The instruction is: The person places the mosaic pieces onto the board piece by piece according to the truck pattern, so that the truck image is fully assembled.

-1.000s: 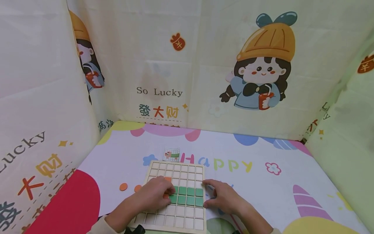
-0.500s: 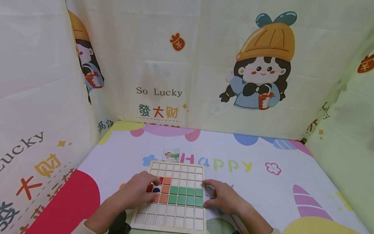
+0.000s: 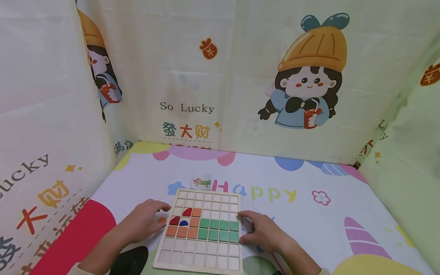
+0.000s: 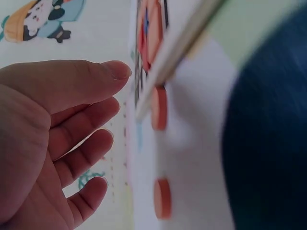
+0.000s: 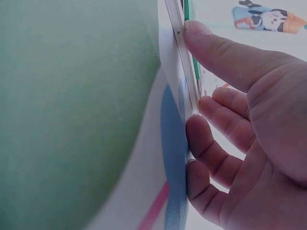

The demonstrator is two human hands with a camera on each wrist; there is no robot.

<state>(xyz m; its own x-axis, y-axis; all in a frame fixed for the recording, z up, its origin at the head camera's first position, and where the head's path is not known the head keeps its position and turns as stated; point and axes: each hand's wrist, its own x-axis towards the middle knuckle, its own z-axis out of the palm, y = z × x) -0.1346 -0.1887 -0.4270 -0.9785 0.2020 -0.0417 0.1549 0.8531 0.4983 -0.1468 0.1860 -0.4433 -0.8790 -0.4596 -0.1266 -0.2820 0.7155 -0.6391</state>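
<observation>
A wooden grid board [image 3: 197, 270] lies on the table, with two rows of green square tiles [image 3: 224, 226] on its right half. Orange square tiles [image 3: 194, 222], two red quarter-round pieces [image 3: 187, 212] and a blue half-round piece [image 3: 183, 223] fill cells on the left. My left hand [image 3: 144, 219] hovers just left of the board, holding nothing, thumb and fingers apart. Near its fingertips is an orange disc [image 3: 162, 220]; the left wrist view shows a second orange disc [image 4: 162, 199] beyond. My right hand [image 3: 262, 229] rests thumb and fingertips against the board's right edge.
Behind the board lies a small picture card [image 3: 201, 181] printed with a coloured grid pattern. The tablecloth [image 3: 292, 214] carries printed letters and shapes. Cloth walls [image 3: 240, 95] with cartoon prints enclose the back and sides.
My left hand has drawn back leftward from the middle of the board to beyond its left edge, uncovering the red, blue and orange pieces. The right hand has stayed put.
</observation>
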